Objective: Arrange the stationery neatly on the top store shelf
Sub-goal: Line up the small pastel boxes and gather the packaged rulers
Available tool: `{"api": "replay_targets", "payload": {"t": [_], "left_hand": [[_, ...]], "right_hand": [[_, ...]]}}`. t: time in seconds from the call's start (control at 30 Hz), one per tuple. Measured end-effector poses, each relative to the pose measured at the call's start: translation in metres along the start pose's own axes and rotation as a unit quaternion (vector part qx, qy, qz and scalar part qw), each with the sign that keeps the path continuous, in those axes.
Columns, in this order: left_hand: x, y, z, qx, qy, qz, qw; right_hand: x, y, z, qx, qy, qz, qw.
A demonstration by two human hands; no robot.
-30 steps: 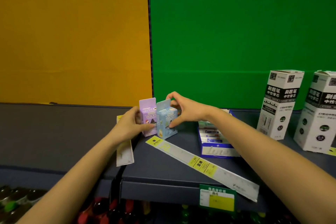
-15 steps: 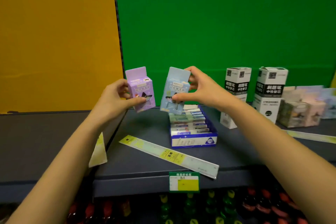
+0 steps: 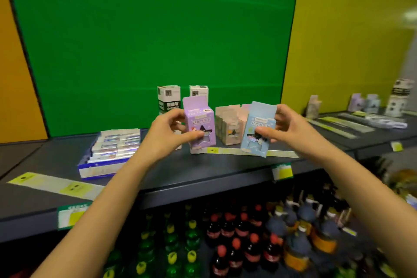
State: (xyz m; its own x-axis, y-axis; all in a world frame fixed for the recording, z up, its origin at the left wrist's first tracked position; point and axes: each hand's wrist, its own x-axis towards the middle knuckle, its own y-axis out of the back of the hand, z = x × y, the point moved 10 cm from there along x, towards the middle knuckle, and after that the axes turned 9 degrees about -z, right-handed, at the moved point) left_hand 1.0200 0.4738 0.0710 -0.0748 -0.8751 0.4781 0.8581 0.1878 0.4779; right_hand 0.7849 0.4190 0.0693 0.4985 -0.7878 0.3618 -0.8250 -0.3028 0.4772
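My left hand [image 3: 168,134] grips a small purple box [image 3: 199,127] with a star window, held upright above the dark top shelf [image 3: 203,171]. A matching light blue box [image 3: 259,130] is pinched in my right hand [image 3: 287,130], tilted slightly, just right of the purple one. Right behind and between them, a row of similar pale pink boxes [image 3: 230,126] stands on the shelf. Two tall white-and-black pen boxes [image 3: 169,99] stand further back, partly hidden by my left hand and the purple box.
A blue open tray of flat packs [image 3: 110,153] lies at the left of the shelf. Long yellow-white rulers [image 3: 54,184] lie along the shelf front. More boxes [image 3: 365,102] stand on the right shelf section. Bottles [image 3: 237,244] fill the shelf below.
Both hands have carried the purple and blue boxes to the right, past the blue tray and the tall pen boxes, to in front of the pink boxes. The view has swung right.
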Motion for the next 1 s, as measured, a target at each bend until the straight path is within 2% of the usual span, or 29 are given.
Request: {"api": "replay_targets", "payload": {"t": [0.23, 0.57, 0.8, 1.0], "left_hand": [[0.035, -0.101, 0.019, -0.026, 0.011, -0.047, 0.998], [0.108, -0.168, 0.018, -0.003, 0.04, -0.055, 0.998], [0.158, -0.195, 0.004, 0.023, 0.055, -0.062, 0.996], [0.198, -0.204, 0.001, 0.104, 0.054, -0.08, 0.99]], "right_hand": [[-0.034, 0.08, 0.053, -0.019, -0.038, 0.026, 0.999], [-0.031, 0.147, 0.1, -0.028, -0.055, 0.065, 0.996], [0.006, 0.165, 0.129, -0.045, -0.04, 0.023, 0.998], [0.062, 0.175, 0.142, -0.078, -0.036, -0.034, 0.996]]}}
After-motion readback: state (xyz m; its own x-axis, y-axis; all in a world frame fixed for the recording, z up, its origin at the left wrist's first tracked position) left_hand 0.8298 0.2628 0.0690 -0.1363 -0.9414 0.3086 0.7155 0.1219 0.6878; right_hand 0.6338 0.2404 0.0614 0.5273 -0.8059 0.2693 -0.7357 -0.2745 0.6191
